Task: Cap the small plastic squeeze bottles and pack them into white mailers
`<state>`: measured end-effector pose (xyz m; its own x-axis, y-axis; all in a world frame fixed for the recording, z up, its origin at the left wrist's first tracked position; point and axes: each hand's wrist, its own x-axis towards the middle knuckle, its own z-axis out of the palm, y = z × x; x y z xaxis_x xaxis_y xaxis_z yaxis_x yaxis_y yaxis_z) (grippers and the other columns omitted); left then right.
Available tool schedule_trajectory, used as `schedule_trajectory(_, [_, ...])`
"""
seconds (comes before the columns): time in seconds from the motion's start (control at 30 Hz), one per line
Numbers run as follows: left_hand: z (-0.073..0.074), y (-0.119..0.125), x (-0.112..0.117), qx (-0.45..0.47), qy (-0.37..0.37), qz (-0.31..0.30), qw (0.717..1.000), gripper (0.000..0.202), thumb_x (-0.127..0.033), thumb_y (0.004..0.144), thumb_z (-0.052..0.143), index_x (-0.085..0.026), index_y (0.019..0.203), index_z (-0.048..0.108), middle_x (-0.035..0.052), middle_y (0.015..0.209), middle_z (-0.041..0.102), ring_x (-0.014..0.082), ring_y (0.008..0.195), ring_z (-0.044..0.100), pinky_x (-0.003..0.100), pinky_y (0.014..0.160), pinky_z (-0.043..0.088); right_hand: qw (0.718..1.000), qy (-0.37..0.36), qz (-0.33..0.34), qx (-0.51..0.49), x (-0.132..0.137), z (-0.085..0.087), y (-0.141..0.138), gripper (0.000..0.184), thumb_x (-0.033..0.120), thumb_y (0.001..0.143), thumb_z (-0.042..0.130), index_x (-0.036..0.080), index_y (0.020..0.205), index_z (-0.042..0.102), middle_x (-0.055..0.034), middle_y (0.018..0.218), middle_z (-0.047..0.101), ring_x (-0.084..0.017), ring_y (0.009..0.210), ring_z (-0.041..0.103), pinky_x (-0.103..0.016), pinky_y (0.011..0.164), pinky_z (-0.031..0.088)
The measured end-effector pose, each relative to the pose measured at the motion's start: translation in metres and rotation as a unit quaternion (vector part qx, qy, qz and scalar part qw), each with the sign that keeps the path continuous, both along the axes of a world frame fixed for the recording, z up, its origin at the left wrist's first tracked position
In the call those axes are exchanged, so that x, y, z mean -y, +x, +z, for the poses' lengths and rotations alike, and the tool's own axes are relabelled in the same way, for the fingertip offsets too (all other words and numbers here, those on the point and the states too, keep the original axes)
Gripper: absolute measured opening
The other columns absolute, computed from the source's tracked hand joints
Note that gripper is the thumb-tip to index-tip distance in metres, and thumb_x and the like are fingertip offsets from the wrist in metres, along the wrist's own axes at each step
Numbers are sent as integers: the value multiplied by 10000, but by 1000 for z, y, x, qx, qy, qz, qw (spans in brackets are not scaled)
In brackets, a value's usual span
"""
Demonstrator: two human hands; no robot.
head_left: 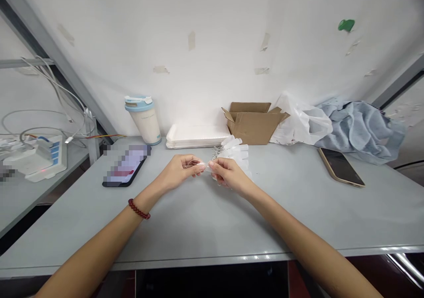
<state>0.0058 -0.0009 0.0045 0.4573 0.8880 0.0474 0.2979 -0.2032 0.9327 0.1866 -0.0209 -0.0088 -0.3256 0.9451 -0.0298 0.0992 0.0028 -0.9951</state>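
Above the middle of the grey table (198, 227), my two hands meet fingertip to fingertip. My left hand (185, 169) is closed in a pinch on a thin pale string (191, 161), which curves in a loop over the fingers. My right hand (228, 172) pinches too, close against the left fingertips; a small whitish bit shows between the hands, too small to name. Just behind the right hand lies a pile of white tags (240, 152) with thin strings bunched at their left side. The right hand partly hides this pile.
Along the wall stand a cup with a blue lid (144, 121), a stack of white trays (198, 136), an open cardboard box (253, 125), a white plastic bag (301, 121) and a blue cloth (361, 127). Phones lie left (127, 165) and right (342, 167).
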Motion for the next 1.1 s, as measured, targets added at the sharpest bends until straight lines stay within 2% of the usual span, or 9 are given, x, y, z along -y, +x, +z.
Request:
schedule_trajectory(0.13, [0,0,-1,-5,16,-3,1000,232,-373,757,635,-143,783,633,4,703,591,122,658,529,258,648,458,999,-46,22,-11,-1,1,1,390,503,823,483,195,624,350,71,538,390,-32,393,249,-196,383,182])
schedule_trajectory(0.23, [-2,0,-1,3,5,-9,1000,291,-423,791,585,-137,767,627,27,716,599,143,680,548,260,601,472,999,-36,19,-4,-1,1,1,371,491,839,459,188,640,381,67,548,398,-35,393,273,-196,382,201])
schedule_trajectory(0.5, [-4,1,-3,-22,-22,-7,999,418,-497,834,490,-130,642,549,19,630,564,120,545,535,250,514,449,993,91,-46,59,-2,-9,-4,283,445,818,513,164,837,540,0,682,573,-86,503,443,-229,484,365])
schedule_trajectory(0.67, [-3,2,0,-27,-3,-8,1000,425,-477,839,492,-136,588,532,0,580,534,110,534,517,237,531,429,956,243,-68,150,0,-14,-4,247,403,824,530,165,886,556,-39,807,599,-135,671,509,-247,567,376])
schedule_trajectory(0.73, [-2,2,2,-31,20,-16,999,414,-455,845,496,-138,582,535,-5,569,528,108,548,512,230,544,420,947,266,-61,167,1,-13,-3,215,369,857,483,166,885,548,-27,760,582,-131,650,492,-247,566,358])
schedule_trajectory(0.83, [1,1,5,-26,40,-32,998,405,-430,855,490,-138,578,538,-6,564,528,106,558,505,224,563,415,966,217,-52,128,4,-8,-4,240,391,872,455,174,800,529,16,643,502,-105,567,422,-237,530,318])
schedule_trajectory(0.93, [3,2,7,-29,46,-45,997,413,-430,858,483,-137,571,536,-2,559,540,108,555,509,225,566,411,995,92,-41,19,5,-3,-5,354,481,846,469,193,646,414,63,545,345,-74,484,304,-217,459,239])
schedule_trajectory(1.03, [5,3,11,-63,81,-42,994,412,-427,857,487,-136,572,548,0,560,553,111,559,506,220,556,391,995,-50,-4,-82,6,1,-6,443,536,799,512,213,600,283,94,516,195,-54,443,158,-210,421,130])
schedule_trajectory(1.1, [6,5,13,-102,136,-37,985,411,-419,864,474,-138,574,554,-1,565,551,109,560,484,218,540,359,988,-107,14,-107,6,3,-5,451,529,780,541,213,595,278,100,513,163,-50,448,109,-214,420,89])
